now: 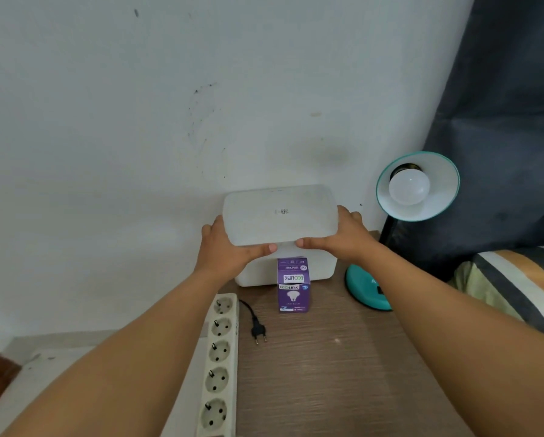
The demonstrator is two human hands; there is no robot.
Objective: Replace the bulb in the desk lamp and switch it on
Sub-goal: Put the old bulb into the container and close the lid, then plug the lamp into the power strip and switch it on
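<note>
A teal desk lamp (417,186) stands at the right of the wooden table, its shade tilted toward me with a white bulb (408,187) in it and its round base (363,290) behind my right forearm. A purple bulb box (293,285) stands in front of a white storage box (258,274) by the wall. My left hand (229,247) and my right hand (340,234) grip the two ends of the translucent lid (280,216), which is raised and tilted above that white box. The lamp's black plug (258,331) lies loose on the table.
A white power strip (221,364) with several empty sockets runs along the table's left edge. A dark curtain (510,105) hangs behind the lamp, and a striped cushion (516,285) lies at the right. The white wall is close behind the box.
</note>
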